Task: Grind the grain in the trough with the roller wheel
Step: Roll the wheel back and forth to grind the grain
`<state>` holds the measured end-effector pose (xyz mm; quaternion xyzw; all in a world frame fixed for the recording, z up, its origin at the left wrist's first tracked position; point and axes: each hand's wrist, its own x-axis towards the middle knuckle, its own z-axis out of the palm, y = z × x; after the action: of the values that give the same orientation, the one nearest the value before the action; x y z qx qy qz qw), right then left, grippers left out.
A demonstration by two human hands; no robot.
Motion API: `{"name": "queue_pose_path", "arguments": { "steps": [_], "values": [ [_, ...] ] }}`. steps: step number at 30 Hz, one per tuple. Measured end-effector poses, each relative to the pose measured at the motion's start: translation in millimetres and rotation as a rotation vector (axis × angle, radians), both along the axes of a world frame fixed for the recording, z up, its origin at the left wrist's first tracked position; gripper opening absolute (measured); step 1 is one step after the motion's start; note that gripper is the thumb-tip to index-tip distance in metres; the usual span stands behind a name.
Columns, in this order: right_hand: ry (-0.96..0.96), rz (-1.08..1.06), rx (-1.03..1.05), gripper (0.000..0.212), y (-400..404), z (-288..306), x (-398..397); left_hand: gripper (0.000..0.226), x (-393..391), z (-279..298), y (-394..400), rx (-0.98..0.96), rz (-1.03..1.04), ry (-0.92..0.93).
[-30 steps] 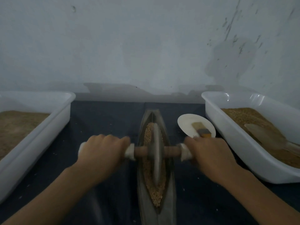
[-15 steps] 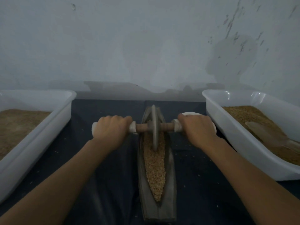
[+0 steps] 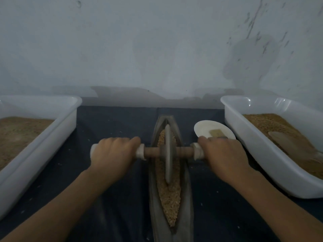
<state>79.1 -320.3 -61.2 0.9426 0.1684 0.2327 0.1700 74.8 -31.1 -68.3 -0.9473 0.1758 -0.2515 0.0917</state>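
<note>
Two hands hold the roller wheel [image 3: 168, 155] by its axle, one on each side of the boat-shaped trough [image 3: 170, 173]. Your left hand [image 3: 113, 154] has its fingers clamped around the white left handle; your right hand [image 3: 222, 157] has its fingers curled tight around the white right handle. Between them the brown wooden axle crosses the trough, and the grey disc stands upright on edge in the grain [image 3: 170, 194], about midway along the trough's length. Grain fills the groove both beyond the wheel and nearer to you, tapering toward the trough's near tip. The trough lies lengthwise on the dark surface [image 3: 111, 123]. Just right of the trough's far end sits a white plate [image 3: 206, 127] with a small brush [image 3: 216, 133] on it, partly hidden behind your right hand. Farther right of the trough stands a white tub [image 3: 258, 154] of grain with a scoop [image 3: 293, 147] lying in it. Left of the trough stands another white tub [image 3: 43, 142] holding finer brown meal.
</note>
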Motion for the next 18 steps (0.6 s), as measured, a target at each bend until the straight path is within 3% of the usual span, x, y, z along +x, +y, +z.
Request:
{"name": "queue_pose_path", "arguments": {
  "steps": [6,9,13,16,18],
  "values": [
    [0.006,-0.011,0.068,0.030,5,8,41,0.015,37,9,-9,-0.068,0.094,0.030],
    [0.054,0.020,0.059,0.037,-2,5,14,0.022,13,12,-3,-0.025,0.084,0.123],
    [0.097,0.124,0.132,0.066,-9,2,-34,0.032,-24,6,11,0.031,0.005,0.148],
    [0.135,0.065,0.142,0.061,-9,-3,-33,0.040,-20,6,11,0.033,-0.055,0.097],
    [0.069,0.037,0.114,0.051,-5,-1,-14,0.029,-4,4,6,-0.004,0.008,0.097]
  ]
}}
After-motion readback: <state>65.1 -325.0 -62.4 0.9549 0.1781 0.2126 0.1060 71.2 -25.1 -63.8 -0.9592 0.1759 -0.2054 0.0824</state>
